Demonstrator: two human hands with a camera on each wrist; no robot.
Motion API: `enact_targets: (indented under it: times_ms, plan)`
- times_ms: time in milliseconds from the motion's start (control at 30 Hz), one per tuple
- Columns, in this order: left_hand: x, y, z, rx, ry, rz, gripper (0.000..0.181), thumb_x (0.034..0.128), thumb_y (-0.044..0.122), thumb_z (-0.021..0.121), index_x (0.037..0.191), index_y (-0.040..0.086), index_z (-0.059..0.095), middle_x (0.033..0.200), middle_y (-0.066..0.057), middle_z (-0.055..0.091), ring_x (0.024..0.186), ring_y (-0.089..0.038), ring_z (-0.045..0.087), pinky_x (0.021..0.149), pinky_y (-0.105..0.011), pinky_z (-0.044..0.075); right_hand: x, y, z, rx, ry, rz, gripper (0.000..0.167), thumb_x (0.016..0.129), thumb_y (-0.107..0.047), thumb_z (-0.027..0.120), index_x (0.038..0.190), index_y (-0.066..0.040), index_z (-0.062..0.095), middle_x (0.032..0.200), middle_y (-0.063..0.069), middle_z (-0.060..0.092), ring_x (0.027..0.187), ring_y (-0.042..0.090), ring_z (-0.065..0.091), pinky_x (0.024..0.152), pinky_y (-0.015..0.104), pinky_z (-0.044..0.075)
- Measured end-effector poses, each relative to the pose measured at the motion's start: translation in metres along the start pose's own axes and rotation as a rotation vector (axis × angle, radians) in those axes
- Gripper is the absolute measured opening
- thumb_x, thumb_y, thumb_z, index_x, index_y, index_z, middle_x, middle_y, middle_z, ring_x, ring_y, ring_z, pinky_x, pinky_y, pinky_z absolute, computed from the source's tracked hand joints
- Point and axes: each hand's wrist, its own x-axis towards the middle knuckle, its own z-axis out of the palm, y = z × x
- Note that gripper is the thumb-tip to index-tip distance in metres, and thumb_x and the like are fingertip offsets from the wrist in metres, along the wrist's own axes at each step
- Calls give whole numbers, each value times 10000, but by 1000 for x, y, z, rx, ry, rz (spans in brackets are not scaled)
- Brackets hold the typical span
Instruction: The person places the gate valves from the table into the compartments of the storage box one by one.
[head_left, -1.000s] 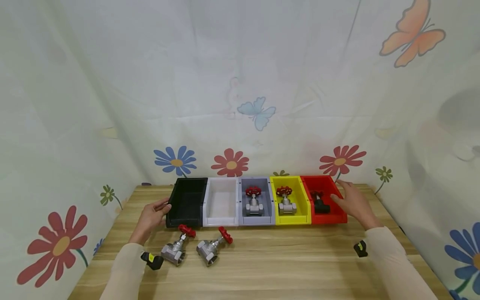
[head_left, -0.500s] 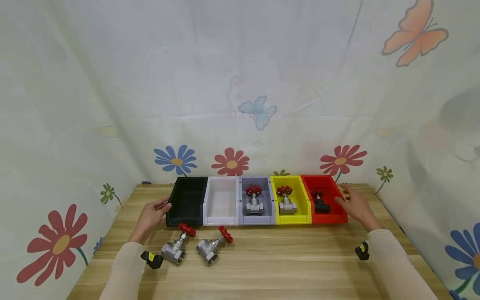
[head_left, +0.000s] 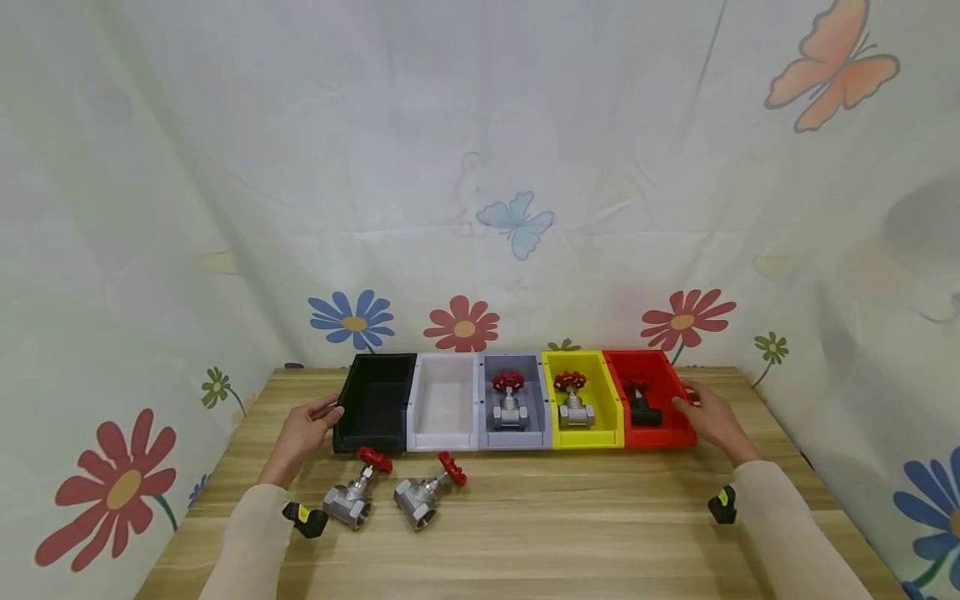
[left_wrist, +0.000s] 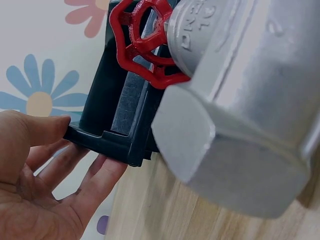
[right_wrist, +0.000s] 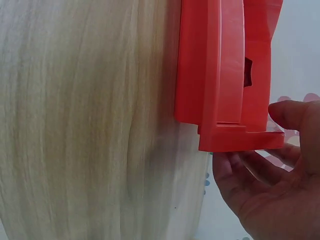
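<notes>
Row of five bins, side by side, centre of the frame, on a wooden table (head_left: 570, 525). Left end: black bin (head_left: 371, 444), its outer wall pinched between thumb and fingers of the left hand (head_left: 302, 432). Next: white bin (head_left: 444, 404). Middle: grey bin (head_left: 514, 440), one red-wheeled metal valve (head_left: 511, 412) inside. Fourth: yellow bin (head_left: 588, 440), a similar valve (head_left: 576, 412) inside. Right end: red bin (head_left: 662, 438), black-bodied valve (head_left: 643, 413) inside; outer wall gripped by the right hand (head_left: 715, 421), fingers beneath. Lower left: two loose valves (head_left: 348, 503), red-wheeled, on the table.

the open-topped black bin (head_left: 375, 408) is leftmost, the open-topped red bin (head_left: 662, 437) rightmost.
</notes>
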Motion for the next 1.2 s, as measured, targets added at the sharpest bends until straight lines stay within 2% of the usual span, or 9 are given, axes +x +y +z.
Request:
enact_targets:
  times_ms: [133,333,500,933,1200]
  plan:
    - [0,0,0,-2,5,0,526,1035,299,495,1518,124,384,1514,-219,425,1309,-388,521,923,-434,567,1,-1,0,34,7,22,581,1042,-304,447,1481,52,317,1416,349,440,1248,506,468,1008,608,465]
    - [-1,0,0,-7,3,-2,525,1033,291,500,1517,124,385,1516,-225,422,1303,-394,525,914,-430,572,2,-5,-1,56,82,-22,519,1057,-264,398,1452,71,366,1365,365,487,1224,505,503,1002,594,473]
    - [0,1,0,-13,4,-8,525,1035,289,497,1521,132,379,1519,-221,421,1321,-398,506,941,-456,555,3,-7,-1,50,112,-49,473,1051,-199,411,1430,82,395,1323,372,521,1195,507,528,981,590,485]
    - [0,0,1,-10,3,-6,522,1036,294,491,1518,122,384,1513,-221,428,1305,-398,523,940,-446,555,5,-5,2,48,127,-39,436,1033,-140,448,1410,77,424,1271,373,562,1135,492,575,936,575,519]
    - [0,1,1,-24,-5,3,528,1036,282,493,1522,113,374,1520,-232,413,1318,-402,507,944,-451,552,5,-8,0,48,101,-14,449,1023,-125,430,1425,75,410,1288,371,547,1150,489,564,947,569,511]
